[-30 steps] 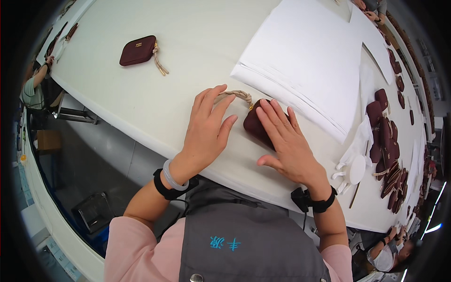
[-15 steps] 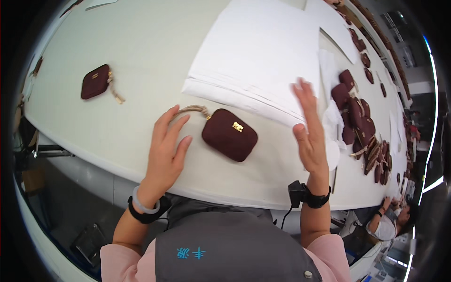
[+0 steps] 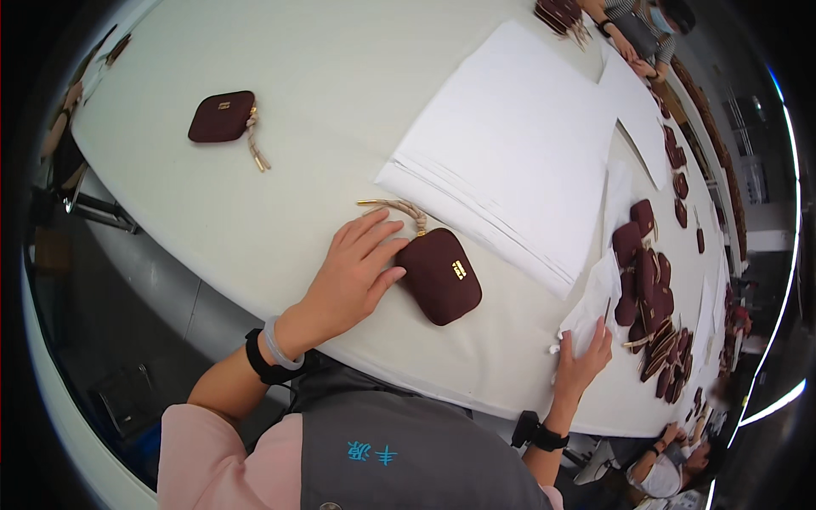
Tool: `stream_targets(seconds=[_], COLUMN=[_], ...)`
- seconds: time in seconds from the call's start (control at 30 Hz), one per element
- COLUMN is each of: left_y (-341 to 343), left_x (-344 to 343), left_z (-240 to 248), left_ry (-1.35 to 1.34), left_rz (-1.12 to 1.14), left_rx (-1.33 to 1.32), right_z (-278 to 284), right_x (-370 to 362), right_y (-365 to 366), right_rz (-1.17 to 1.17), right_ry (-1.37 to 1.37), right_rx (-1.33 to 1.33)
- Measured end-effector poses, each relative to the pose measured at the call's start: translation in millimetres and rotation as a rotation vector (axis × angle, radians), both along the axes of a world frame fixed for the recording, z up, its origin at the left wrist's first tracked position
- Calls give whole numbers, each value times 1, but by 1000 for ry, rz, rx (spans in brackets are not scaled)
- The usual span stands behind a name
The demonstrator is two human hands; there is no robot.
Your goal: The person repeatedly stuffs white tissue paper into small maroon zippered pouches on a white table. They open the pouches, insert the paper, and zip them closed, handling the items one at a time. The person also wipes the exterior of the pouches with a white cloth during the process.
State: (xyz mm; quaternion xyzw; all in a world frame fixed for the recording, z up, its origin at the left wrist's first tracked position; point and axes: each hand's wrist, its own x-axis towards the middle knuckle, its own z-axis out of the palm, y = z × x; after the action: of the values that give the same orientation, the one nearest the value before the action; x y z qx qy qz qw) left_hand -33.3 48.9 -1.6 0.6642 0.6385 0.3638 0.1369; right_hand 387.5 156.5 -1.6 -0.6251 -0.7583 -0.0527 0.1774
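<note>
A small maroon pouch [image 3: 440, 277] with gold lettering lies in front of me, tilted on the white tabletop. From its upper corner a twisted beige cord strap [image 3: 399, 205] with a gold tip curves to the left. My left hand [image 3: 353, 272] rests at the pouch's left side, fingers spread, fingertips at its edge and just below the strap. To the right, my right hand [image 3: 582, 361] has its thumb and fingers around the lower end of a crumpled white sheet [image 3: 592, 297], thin like tissue or cloth; the exact grip is partly hidden.
Another maroon pouch [image 3: 223, 117] with a cord lies at the left. A stack of large white paper sheets [image 3: 518, 144] covers the table beyond my hands. Several maroon pouches are heaped [image 3: 650, 289] at the right. Other people work at the far right and lower right.
My right hand has dropped from the air to the crumpled white sheet. My left hand has come against the pouch's side, and the pouch is turned slightly. The view has shifted.
</note>
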Motion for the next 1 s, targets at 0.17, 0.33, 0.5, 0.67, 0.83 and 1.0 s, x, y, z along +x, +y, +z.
stream_targets(seconds=[0.17,0.33,0.5,0.67,0.83,1.0], left_y=[1,-5,0,2,0,2], left_x=[8,3,4,0,2,1], left_z=[-3,-8,-12,-13,-16,-16], left_ry=[-12,3,-46,-4,-47,-21], left_rz=[25,37,18,39,33,18], left_rx=[29,33,52,86,86,76], right_z=[17,92,81,53,66,65], right_x=[-31,-144,-200,-210,-209,-238], right_y=[-30,-27,-17,-4,-6,12], right_rz=[124,788,924,981,970,1049], right_ry=[132,193,289,49,664,9], right_rx=[218,89,58,-183,95,-245])
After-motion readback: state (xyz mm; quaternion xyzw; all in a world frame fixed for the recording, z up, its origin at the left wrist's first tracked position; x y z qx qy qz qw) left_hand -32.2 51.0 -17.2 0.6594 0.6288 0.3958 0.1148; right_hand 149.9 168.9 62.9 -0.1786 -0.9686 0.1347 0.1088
